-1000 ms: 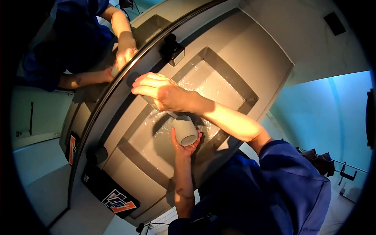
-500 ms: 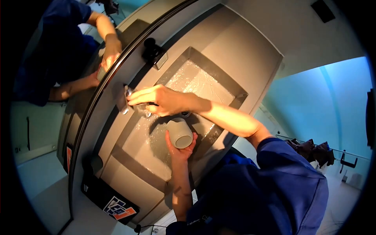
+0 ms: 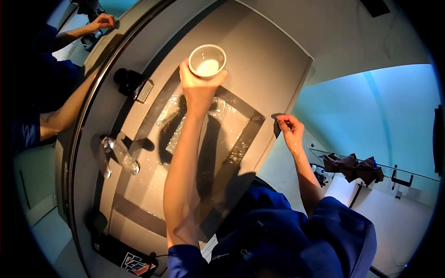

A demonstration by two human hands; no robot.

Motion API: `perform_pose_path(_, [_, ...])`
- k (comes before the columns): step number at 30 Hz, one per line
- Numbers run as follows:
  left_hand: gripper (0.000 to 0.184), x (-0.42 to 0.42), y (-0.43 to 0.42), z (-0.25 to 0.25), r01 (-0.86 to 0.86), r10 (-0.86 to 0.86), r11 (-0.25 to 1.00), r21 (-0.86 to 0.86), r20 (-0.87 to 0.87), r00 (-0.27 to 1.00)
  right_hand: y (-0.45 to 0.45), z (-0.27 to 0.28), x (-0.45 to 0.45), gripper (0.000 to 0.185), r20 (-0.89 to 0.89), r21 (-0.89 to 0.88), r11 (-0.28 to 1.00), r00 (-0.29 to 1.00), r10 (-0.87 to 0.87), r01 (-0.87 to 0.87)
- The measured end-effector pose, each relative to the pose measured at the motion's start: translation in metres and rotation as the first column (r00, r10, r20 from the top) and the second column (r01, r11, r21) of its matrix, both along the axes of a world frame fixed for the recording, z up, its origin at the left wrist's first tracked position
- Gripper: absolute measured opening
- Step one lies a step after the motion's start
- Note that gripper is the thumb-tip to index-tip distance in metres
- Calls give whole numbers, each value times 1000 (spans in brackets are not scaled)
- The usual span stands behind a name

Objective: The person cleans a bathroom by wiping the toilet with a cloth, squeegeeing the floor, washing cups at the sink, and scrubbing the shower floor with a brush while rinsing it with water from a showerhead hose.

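A pale grey cup (image 3: 207, 61), its open top facing the camera and a bright patch inside, is held by my left hand (image 3: 199, 85) above the sink's back end. My left arm reaches over the wet sink (image 3: 139, 185). Out past the counter's right edge is my right hand (image 3: 291, 130), its fingertips pinched together by a small dark thing I cannot make out. The clear, shiny faucet (image 3: 119, 155) stands at the sink's left side, touched by neither hand.
A mirror (image 3: 60, 111) runs along the left. Near it stands a black dispenser (image 3: 132, 83). A black box with a sticker (image 3: 134, 263) lies at the lower left. Dark cloths (image 3: 352, 167) hang on a rail at the right.
My left hand has carried the cup from over the sink's middle up toward the back. My right hand has left the faucet and moved right, past the counter's edge. The view has shifted.
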State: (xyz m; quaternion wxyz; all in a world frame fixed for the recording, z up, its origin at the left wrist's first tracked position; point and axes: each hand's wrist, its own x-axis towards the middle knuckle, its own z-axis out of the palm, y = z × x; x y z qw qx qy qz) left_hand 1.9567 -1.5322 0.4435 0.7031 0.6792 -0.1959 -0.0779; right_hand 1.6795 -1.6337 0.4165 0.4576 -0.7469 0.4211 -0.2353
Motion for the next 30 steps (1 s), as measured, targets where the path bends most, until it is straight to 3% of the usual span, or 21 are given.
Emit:
perform_pose_path(1, [63, 7, -18, -14, -31, 27, 999, 34, 114, 993, 0, 4, -3, 11, -6, 20, 1000, 1000, 1, -1])
perform_pose_path(6, [71, 10, -65, -33, -20, -3, 989, 145, 157, 988, -10, -6, -14, 14, -8, 28, 999, 1000, 24, -23])
perform_pose_path(10, [73, 10, -74, -30, 28, -42, 995, 99, 141, 989, -15, -2, -11, 16, -16, 87, 995, 998, 57, -55])
perform_pose_path(13, [68, 0, -44, -23, -279, 142, 913, 299, 407, 902, -25, -7, -12, 17, -41, 130, 989, 996, 82, -76])
perform_pose_path(14, [60, -5, -21, -24, -306, 168, 910, 281, 424, 890, -27, -6, -11, 16, -54, 159, 984, 994, 94, -85])
perform_pose_path(15, [52, -11, 7, -30, -232, 163, 936, 266, 258, 952, -28, -5, -9, 16, -67, 187, 978, 992, 109, -95])
perform_pose_path(17, [32, -35, 64, -52, -347, 286, 896, 277, 238, 928, -18, 14, 10, 15, -162, 30, 987, 973, 162, -159])
perform_pose_path(19, [25, -65, 132, -63, -329, 335, 879, 346, 44, 941, -10, 26, 27, 16, -187, -100, 963, 955, 230, -251])
perform_pose_path(21, [18, -105, 202, -79, -327, 387, 896, 301, -162, 908, -6, 31, 48, 19, -301, -241, 832, 853, 425, -500])
perform_pose_path(24, [16, -162, 277, -58, -406, 552, 794, 452, -257, 793, 4, 32, 89, 17, -457, -171, 574, 581, 674, -801])
perform_pose_path(26, [15, -196, 326, -63, -490, 645, 697, 524, -160, 747, 3, -6, 104, 15, -607, -186, 319, 364, 707, -929])
perform_pose_path(29, [12, -242, 366, -46, -624, 749, 646, 439, -210, 628, 5, -56, 118, 12, -798, -102, 24, 96, 595, -994])
perform_pose_path(30, [12, -252, 373, -37, -649, 753, 645, 403, -189, 631, 7, -61, 120, 10, -783, -97, -34, 55, 619, -995])
